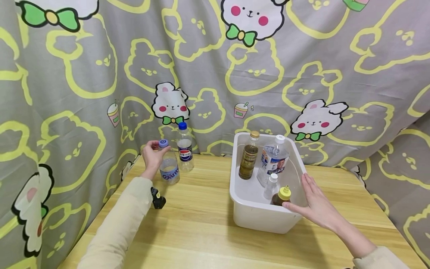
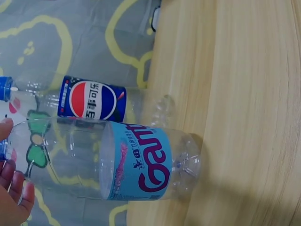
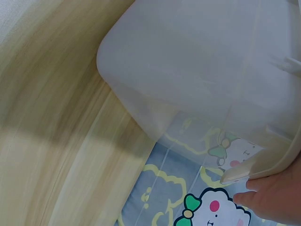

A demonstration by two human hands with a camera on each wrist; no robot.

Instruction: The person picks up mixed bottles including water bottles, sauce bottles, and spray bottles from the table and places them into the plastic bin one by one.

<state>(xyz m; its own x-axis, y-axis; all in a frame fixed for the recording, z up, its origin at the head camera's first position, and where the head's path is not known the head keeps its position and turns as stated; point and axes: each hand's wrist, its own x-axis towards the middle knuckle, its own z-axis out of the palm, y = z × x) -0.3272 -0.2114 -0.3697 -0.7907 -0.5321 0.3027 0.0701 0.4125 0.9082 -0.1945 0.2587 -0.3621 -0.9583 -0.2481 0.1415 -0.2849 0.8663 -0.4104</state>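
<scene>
At the table's left, my left hand [image 1: 153,157] pinches the cap of a clear water bottle [image 2: 141,162] with a light-blue label. The bottle stands upright beside a clear Pepsi bottle [image 1: 184,149] with a blue cap, just behind it. On the right, my right hand [image 1: 317,203] rests on the rim of a white plastic bin [image 1: 262,216], fingers along the right side and thumb at the near edge. Inside the bin are a gold-capped bottle of brown liquid [image 1: 248,158], a large clear jug [image 1: 275,158], a small white-capped bottle [image 1: 270,186] and a yellow-capped squeeze bottle [image 1: 284,194].
A wooden table [image 1: 198,224] lies under everything. A grey curtain [image 1: 208,74] with yellow outlines and cartoon bears hangs along the back and sides. A small black device [image 1: 158,198] sits at the left wrist.
</scene>
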